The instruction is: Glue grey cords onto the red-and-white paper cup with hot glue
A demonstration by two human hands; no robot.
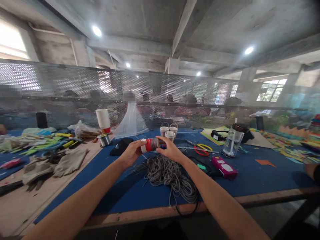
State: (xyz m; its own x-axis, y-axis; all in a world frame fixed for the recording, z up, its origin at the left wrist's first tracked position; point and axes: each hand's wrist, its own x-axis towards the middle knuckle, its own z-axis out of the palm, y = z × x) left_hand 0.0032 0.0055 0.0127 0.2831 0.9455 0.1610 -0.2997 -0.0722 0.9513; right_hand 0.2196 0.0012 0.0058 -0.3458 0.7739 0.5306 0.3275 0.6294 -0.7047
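A white-and-red paper cup [149,145] lies on its side in the air between my hands, with grey cord [155,143] wound around its right part. My left hand [131,152] grips the white end of the cup. The fingers and thumb of my right hand [171,150] close on the cord-wrapped end. Just below, a loose heap of grey cord [167,171] spreads over the blue table mat [120,196]. Behind my right hand stand several small cups [170,135] with looped handles.
Red- and yellow-handled scissors [202,150], a magenta box [224,167] and a clear jug [232,143] stand to the right. A black phone [121,146], a wire spool [104,140], stacked paper cups [103,120] and gloves [70,162] lie left. A perforated metal screen [155,86] runs behind.
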